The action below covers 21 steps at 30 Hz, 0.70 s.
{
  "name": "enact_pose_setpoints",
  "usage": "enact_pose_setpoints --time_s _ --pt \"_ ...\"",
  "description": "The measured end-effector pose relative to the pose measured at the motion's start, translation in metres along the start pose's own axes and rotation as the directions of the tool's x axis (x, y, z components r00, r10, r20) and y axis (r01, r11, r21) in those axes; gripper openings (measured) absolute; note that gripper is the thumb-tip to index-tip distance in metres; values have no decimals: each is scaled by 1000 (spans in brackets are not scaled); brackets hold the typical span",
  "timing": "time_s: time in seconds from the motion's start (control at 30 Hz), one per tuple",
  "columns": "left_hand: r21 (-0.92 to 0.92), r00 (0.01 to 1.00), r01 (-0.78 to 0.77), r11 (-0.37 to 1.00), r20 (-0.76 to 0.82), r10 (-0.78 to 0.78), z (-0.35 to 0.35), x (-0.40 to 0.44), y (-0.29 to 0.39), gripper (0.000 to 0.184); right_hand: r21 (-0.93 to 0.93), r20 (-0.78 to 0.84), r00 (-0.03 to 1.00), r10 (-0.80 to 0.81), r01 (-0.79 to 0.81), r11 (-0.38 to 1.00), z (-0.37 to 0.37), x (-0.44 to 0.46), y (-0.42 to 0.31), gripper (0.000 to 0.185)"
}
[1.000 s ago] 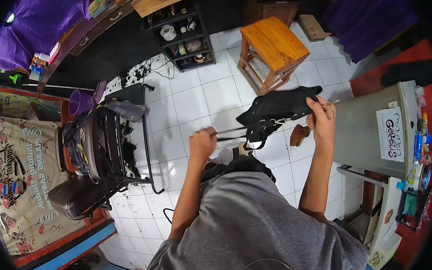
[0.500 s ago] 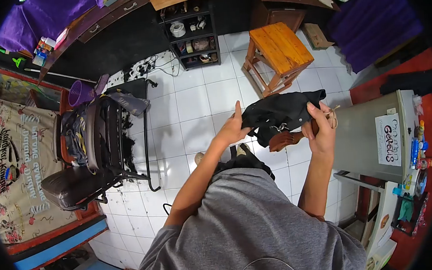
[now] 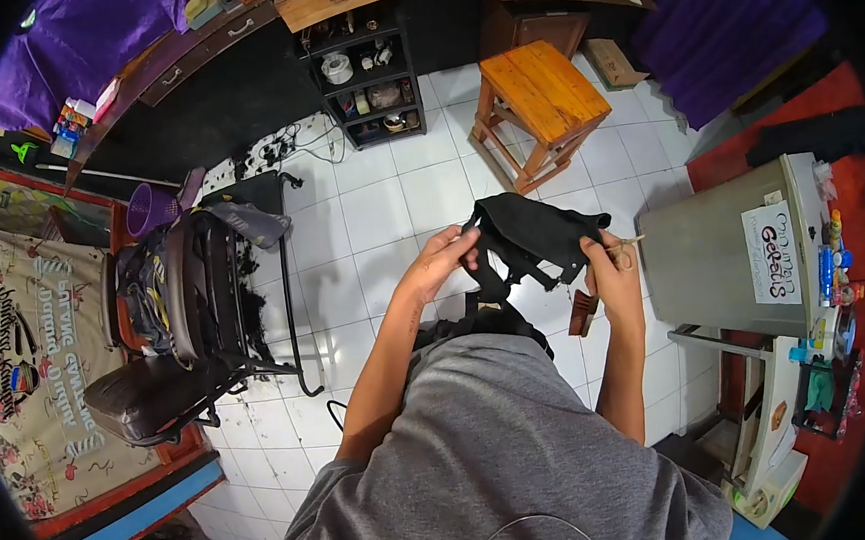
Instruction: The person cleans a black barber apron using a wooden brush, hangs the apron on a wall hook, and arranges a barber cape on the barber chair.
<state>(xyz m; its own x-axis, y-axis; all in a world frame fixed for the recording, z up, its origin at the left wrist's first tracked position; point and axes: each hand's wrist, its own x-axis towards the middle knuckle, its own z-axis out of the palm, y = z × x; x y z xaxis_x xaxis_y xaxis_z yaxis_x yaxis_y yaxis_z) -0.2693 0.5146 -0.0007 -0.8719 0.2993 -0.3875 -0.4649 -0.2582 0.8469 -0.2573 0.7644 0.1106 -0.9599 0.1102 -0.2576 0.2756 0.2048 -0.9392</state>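
Black bag [image 3: 540,230] suspended over the tiled floor [image 3: 368,214]

Left hand [image 3: 444,257] pinches the bag's left edge; right hand [image 3: 614,279] grips its right corner plus a brown brush-like object [image 3: 582,313] and what look like scissors [image 3: 629,247]. Bag sags between them, short of the wooden stool [image 3: 545,91]. Risk, as judged: the right hand is crowded, so brush or scissors could drop to the floor if its fingers loosen to shift the bag. Unclear: bag's interior, any scissor blades, brush end covered by the palm
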Motion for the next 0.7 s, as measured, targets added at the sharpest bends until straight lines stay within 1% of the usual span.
enact_pose_setpoints --time_s 0.07,0.1,0.13,0.17,0.2,0.23,0.27,0.33,0.37,0.4,0.43,0.47,0.5,0.53,0.57,0.6,0.63,0.67,0.7 --pt "-90 995 -33 995 -98 24 0 -3 10 20 -20 14 1000 5 -5 1000 1 3 6 24" --pt "-11 990 -106 994 -95 104 2 -8 14 23 -49 21 1000 -3 4 999 2 5 9 26" --pt "-6 990 -105 994 -91 104 6 -14 23 23 -77 26 1000 -9 11 997 2 7 13 28" --pt "-98 979 -192 977 -84 184 10 -21 30 24 -76 21 1000 -6 7 997 1 9 18 28" --pt "-189 962 -273 943 -85 261 13 -28 37 24 -188 -2 1000 -28 27 982 1 12 25 30" --pt "-281 951 -307 909 -62 303 16 -34 45 23 -299 -23 998 -55 46 953 1 14 28 32" --pt "-281 952 -306 910 -60 301 17 -38 53 23 -298 -24 998 -54 44 954 3 13 27 32" --pt "-532 953 -267 804 -21 303 14 -45 68 19 -352 -94 984 -152 110 930 8 14 26 36" --pt "-498 971 -232 836 -72 227 12 -44 75 19 -460 -60 928 -368 301 835 7 18 34 38" --pt "-499 970 -236 834 -78 228 4 -41 70 19 -460 -53 928 -368 304 834 7 17 35 38" --pt "-459 983 -140 878 -174 65 -10 -34 55 19 -477 -40 938 -344 284 832 7 15 32 41" --pt "-427 958 -35 904 -272 -92 -24 -26 37 20 -493 -29 946 -322 266 828 8 14 30 44" --pt "-463 953 18 886 -260 -155 -36 -19 11 21 -471 0 959 -283 250 846 8 14 31 43" --pt "-486 953 74 871 -223 -205 -45 -20 -10 19 -467 -1 955 -297 262 844 9 18 37 43" --pt "-513 913 121 850 -279 -298 -47 -21 -30 22 -368 39 951 -308 300 880 8 22 47 43" --pt "-454 857 141 880 -389 -338 -36 -30 -30 47 -266 82 945 -316 327 907 8 24 59 44" --pt "-354 852 104 930 -450 -267 -35 -33 -43 52 -202 101 944 -315 329 922 11 28 72 48" --pt "-246 843 65 967 -505 -185 -36 -34 -48 56 -198 104 942 -319 334 922 13 31 85 48" --pt "-244 842 58 968 -509 -179 -40 -32 -50 56 -340 177 945 -276 322 884 15 35 98 50"
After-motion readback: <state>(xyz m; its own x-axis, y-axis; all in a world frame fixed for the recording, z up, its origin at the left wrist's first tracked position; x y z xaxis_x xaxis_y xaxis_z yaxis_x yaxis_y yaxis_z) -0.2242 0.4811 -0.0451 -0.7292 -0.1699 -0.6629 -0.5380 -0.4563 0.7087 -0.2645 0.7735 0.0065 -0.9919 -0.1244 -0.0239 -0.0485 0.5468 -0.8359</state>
